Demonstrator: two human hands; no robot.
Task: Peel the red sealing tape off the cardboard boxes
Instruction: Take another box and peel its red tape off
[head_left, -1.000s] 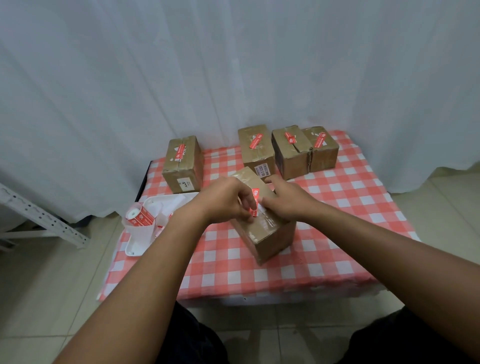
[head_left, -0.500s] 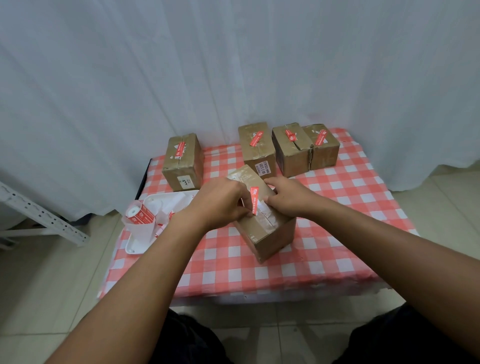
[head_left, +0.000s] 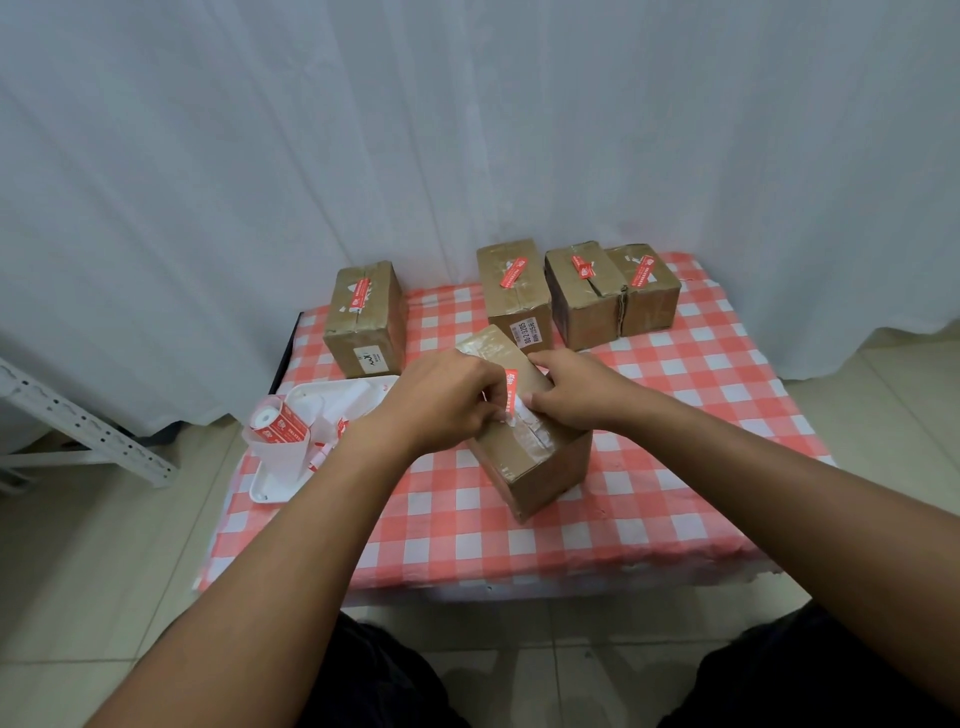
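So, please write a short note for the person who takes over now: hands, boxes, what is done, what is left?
Left hand pinches the red tape strip, partly lifted off the near box.
Right hand holds that box steady on the checked table.
Four back boxes keep their red tape: one at left, three at right.
Left: finish this peel, then those four.

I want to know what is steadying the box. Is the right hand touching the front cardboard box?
Touching. The head view shows the right hand resting on top of the front cardboard box, fingers curled over its taped seam.
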